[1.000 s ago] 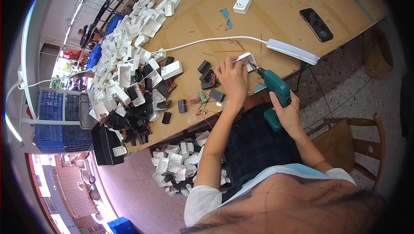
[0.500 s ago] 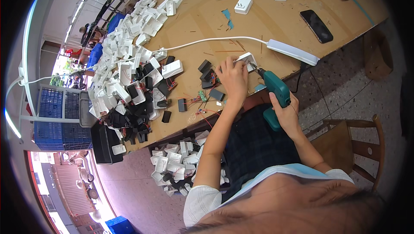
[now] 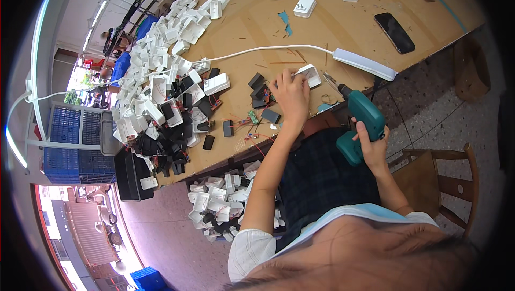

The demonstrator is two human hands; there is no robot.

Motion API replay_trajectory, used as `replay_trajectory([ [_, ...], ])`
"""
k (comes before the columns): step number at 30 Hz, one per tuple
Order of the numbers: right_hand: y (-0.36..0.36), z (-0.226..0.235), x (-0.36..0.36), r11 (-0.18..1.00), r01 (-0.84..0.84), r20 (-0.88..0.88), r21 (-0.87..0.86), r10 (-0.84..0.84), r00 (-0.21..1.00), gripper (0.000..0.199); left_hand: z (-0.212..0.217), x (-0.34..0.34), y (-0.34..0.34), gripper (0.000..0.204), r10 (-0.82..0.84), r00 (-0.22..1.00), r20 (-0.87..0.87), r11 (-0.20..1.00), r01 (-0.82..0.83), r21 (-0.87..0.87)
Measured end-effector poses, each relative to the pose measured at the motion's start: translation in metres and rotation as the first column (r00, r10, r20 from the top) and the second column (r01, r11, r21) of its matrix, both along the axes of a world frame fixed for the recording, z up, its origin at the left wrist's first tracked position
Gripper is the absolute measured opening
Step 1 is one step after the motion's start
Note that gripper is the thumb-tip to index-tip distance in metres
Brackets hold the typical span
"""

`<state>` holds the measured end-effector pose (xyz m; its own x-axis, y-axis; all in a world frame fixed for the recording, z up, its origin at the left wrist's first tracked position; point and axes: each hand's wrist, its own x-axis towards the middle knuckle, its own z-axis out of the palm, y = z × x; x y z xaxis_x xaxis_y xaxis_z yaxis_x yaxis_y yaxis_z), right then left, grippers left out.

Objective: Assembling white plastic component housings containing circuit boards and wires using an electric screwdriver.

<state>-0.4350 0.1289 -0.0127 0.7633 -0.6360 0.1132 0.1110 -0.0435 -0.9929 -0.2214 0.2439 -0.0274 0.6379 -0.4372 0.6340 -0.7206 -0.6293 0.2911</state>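
My right hand (image 3: 370, 142) is wrapped round the grip of a green cordless screwdriver (image 3: 366, 109), its bit pointing up and left over the table edge. The bit stands apart from the white plastic casing (image 3: 309, 76) that my left hand (image 3: 292, 94) holds against the table. The casing lies with its hollow side up; what is inside it is too small to make out. Close to the left of my left hand lie several black blocks (image 3: 258, 90) and a small green circuit board (image 3: 252, 118) with thin red wires.
White casings (image 3: 193, 25) are heaped along the table's far left, with black parts (image 3: 155, 146) nearer. A white power strip (image 3: 365, 64) and its cord cross the table. A black phone (image 3: 394, 32) lies at right. Below stands a bin of casings (image 3: 217, 205); a wooden chair (image 3: 445, 183) is at right.
My right hand has drawn the screwdriver back to the right and down, so the bit has left the casing. My left hand still holds the casing, now shifted slightly.
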Motion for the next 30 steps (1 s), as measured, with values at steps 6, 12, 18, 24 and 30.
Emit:
replay_trajectory([
  [6, -0.010, -0.001, -0.016, 0.999, -0.036, 0.029, -0.032, 0.037, 0.999, 0.032, 0.000, 0.001, 0.000, 0.013, -0.008, 1.000, 0.012, 1.000, 0.007, 0.004],
  [12, -0.014, 0.003, -0.023, 0.996, 0.039, 0.087, 0.080, -0.046, 0.995, 0.025, 0.023, -0.012, 0.009, 0.055, -0.039, 0.999, 0.035, 0.999, 0.038, 0.037],
  [18, -0.019, 0.002, -0.028, 0.992, 0.093, 0.118, 0.080, -0.102, 0.988, 0.028, 0.021, 0.010, 0.018, 0.070, -0.086, 0.995, -0.048, 0.968, 0.095, 0.232],
  [24, -0.026, -0.004, -0.030, 0.997, 0.071, 0.104, 0.028, -0.073, 0.992, 0.037, 0.082, 0.041, 0.033, 0.055, -0.297, 0.809, -0.507, 0.832, -0.042, -0.554],
  [30, -0.024, 0.000, -0.026, 0.999, 0.022, 0.115, 0.048, -0.028, 0.993, 0.037, 0.117, 0.103, 0.083, 0.047, -0.327, 0.869, -0.371, 0.417, -0.220, -0.882],
])
